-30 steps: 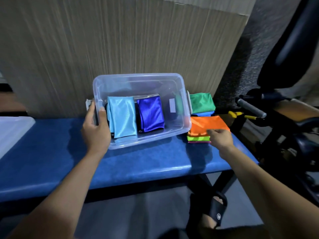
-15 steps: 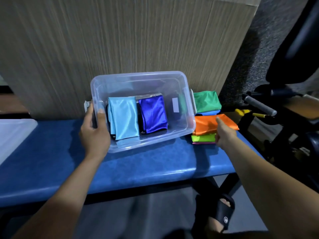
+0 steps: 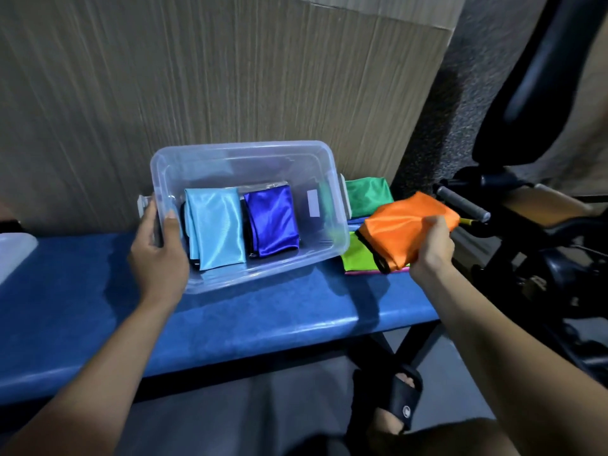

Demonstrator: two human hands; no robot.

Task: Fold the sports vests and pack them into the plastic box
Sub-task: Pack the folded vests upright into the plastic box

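A clear plastic box (image 3: 332,245) stands on the blue bench (image 3: 230,324). Inside lie a folded light-blue vest (image 3: 215,227) and a folded dark-blue vest (image 3: 273,222) side by side. My left hand (image 3: 158,255) grips the box's left rim, thumb inside the wall. My right hand (image 3: 431,245) holds a folded orange vest (image 3: 398,230), lifted just right of the box. Under it on the bench lie a lime-green vest (image 3: 357,258) with a pink edge beneath. A folded green vest (image 3: 368,195) sits further back.
A wood-grain panel (image 3: 230,77) rises behind the bench. Black gym equipment with a grey handle (image 3: 464,204) stands at the right. A translucent lid (image 3: 14,255) lies at the bench's left end. My sandalled foot (image 3: 394,406) is on the floor below.
My right hand has taken hold of the orange vest and lifted it off the stack, uncovering the lime-green vest. My left hand keeps its grip on the box.
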